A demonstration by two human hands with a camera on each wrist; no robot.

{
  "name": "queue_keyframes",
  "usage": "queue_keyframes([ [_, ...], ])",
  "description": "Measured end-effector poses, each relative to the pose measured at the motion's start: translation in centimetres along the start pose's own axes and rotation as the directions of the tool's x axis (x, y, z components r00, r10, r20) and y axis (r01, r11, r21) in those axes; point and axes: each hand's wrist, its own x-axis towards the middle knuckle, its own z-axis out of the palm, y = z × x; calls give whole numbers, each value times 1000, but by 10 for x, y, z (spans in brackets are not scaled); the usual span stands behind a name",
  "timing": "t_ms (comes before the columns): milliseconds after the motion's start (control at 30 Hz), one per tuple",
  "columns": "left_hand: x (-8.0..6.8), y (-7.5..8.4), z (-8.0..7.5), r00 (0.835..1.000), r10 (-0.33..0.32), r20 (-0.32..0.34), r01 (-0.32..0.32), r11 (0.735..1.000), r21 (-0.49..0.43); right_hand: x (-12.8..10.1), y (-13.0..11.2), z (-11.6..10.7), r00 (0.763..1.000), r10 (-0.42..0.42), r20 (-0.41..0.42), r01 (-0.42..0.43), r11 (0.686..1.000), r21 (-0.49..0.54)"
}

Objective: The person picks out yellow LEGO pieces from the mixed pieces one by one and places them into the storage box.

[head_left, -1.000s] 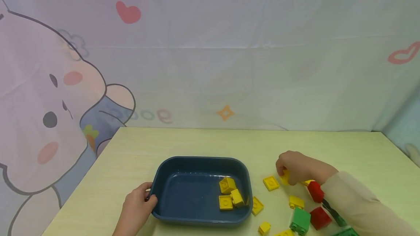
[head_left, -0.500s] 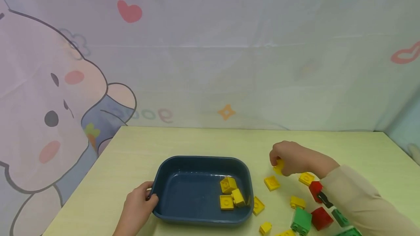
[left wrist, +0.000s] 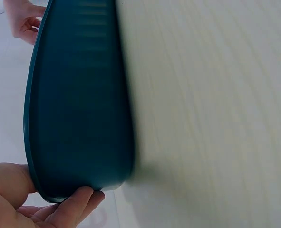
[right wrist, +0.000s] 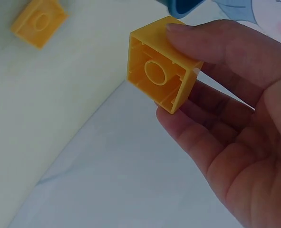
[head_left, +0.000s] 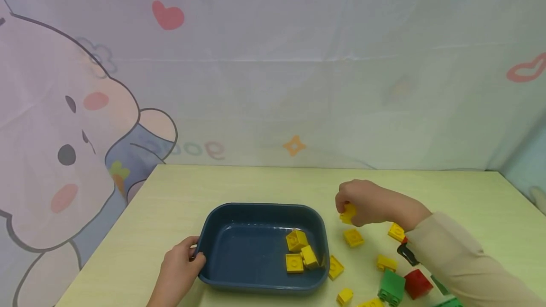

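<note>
A dark blue tray (head_left: 251,250) stands on the table, with several yellow toy bricks (head_left: 294,263) at its right end. My left hand (head_left: 181,264) grips the tray's left wall; in the left wrist view the thumb is inside and the fingers (left wrist: 73,206) lie outside. Above the table, right of the tray, my right hand (head_left: 367,203) pinches a yellow toy brick (head_left: 348,213). The right wrist view shows this brick's hollow underside (right wrist: 155,72) between thumb and fingertips. Just below that hand lies a flat yellow brick (head_left: 353,238).
More yellow bricks (head_left: 386,263) lie scattered right of the tray. A green brick (head_left: 391,288) and a red brick (head_left: 418,284) are near the front right, beside a black piece (head_left: 408,254) partly covered by the right sleeve (head_left: 465,259). A printed cloth (head_left: 273,70) hangs behind the table.
My right hand has lifted the yellow brick off the table and carried it left, toward the tray. The left hand and tray have stayed put.
</note>
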Motion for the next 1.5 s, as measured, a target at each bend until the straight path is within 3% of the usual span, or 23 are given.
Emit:
queue_keyframes([
  [500, 2, -1, 1, 1000, -10, 9, 10, 1000, -2, 15, -28, -7, 999, -39, -11, 39, 999, 0],
  [733, 3, -2, 2, 1000, -9, 8, 9, 1000, -2, 27, -39, -4, 995, -99, -15, 98, 995, -20],
  [1367, 5, -2, 3, 999, -27, 19, 27, 1000, -5, 68, -72, 33, 989, -125, 84, 121, 991, 49],
  [1500, 4, -3, 3, 999, -35, 16, 34, 999, 11, 75, -77, 44, 982, -161, 94, 159, 987, 31],
])
